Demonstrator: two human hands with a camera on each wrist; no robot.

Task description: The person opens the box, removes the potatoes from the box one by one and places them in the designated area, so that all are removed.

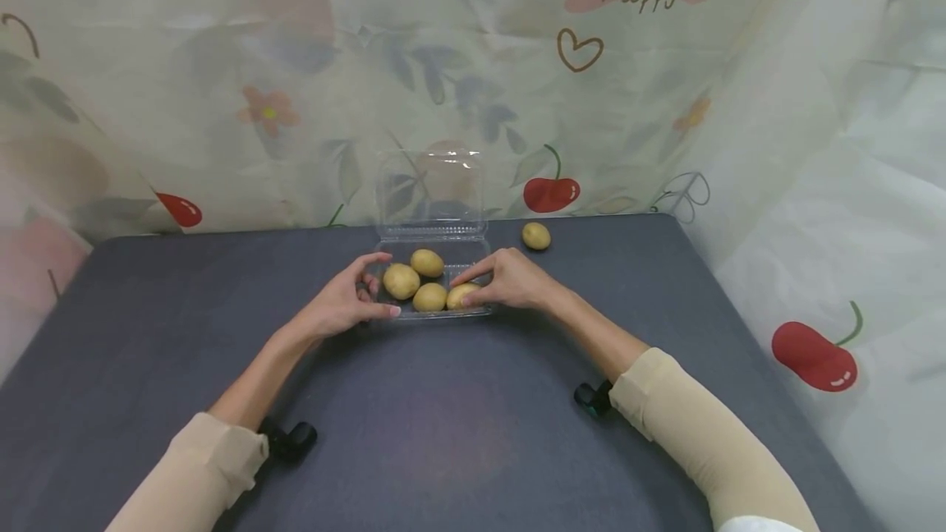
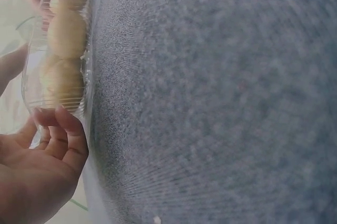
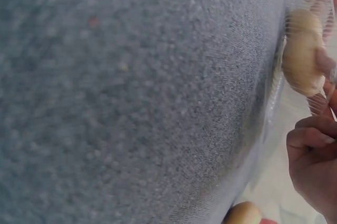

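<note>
My left hand [image 1: 343, 298] curls round the left end of a clear, ribbed plastic box [image 1: 458, 250], thumb at its near corner. My right hand [image 1: 513, 279] pinches an oval, yellow-brown potato [image 1: 455, 299] low in the box's near right part. I judge a light left grip best, so the thin walls don't buckle; the right fingers should loosen only once that potato sits steady, without nudging the three similar potatoes [image 1: 429, 297] to its left. The transparent lid [image 1: 430, 187] stands open behind. Beyond my right hand, one loose potato [image 1: 536, 236] lies on the dark grey table [image 1: 443, 417].
</note>
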